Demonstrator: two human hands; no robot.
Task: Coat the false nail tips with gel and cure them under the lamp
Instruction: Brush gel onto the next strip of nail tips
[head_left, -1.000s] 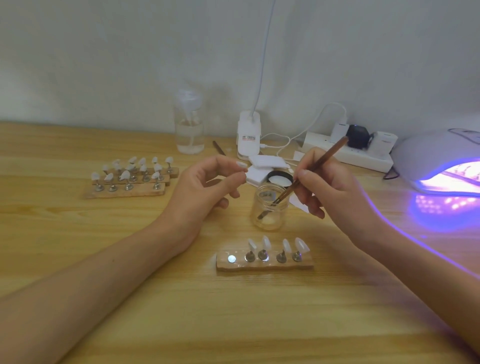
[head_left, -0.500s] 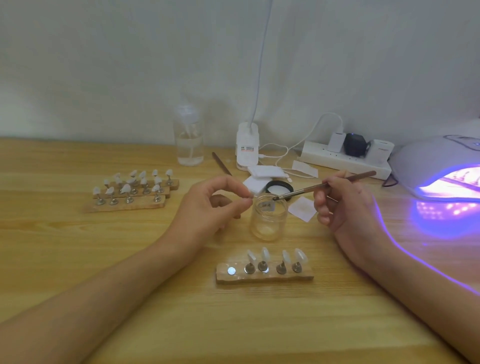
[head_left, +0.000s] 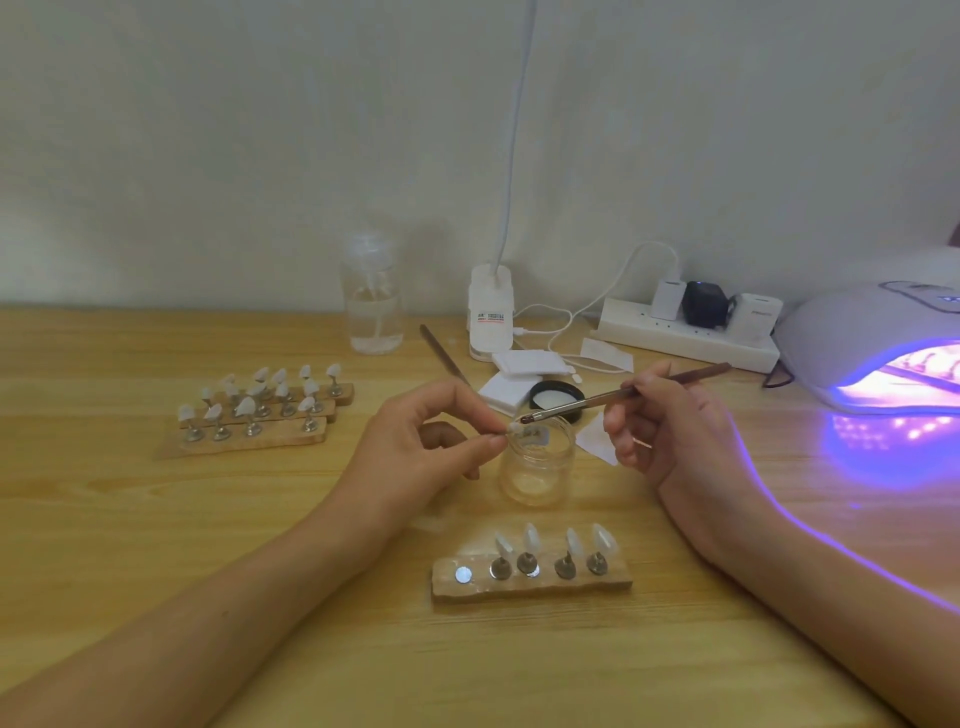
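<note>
Moved: brush (head_left: 587, 402) is coming out of the jar (head_left: 537, 467), bristles now meeting the nail tip (head_left: 514, 427);
Left hand (head_left: 415, 447): pinching that tip over the jar's rim;
Right hand (head_left: 660, 431): gripping the brush, its long axis pointing left at the tip

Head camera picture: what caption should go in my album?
Right hand touches brush to a nail tip pinched by the left hand over the jar.

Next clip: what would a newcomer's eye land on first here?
The lamp glows violet at the far right, spilling light over the table. At centre, the right hand holds a brush right at a nail tip pinched in the left hand, over an open jar.
</note>
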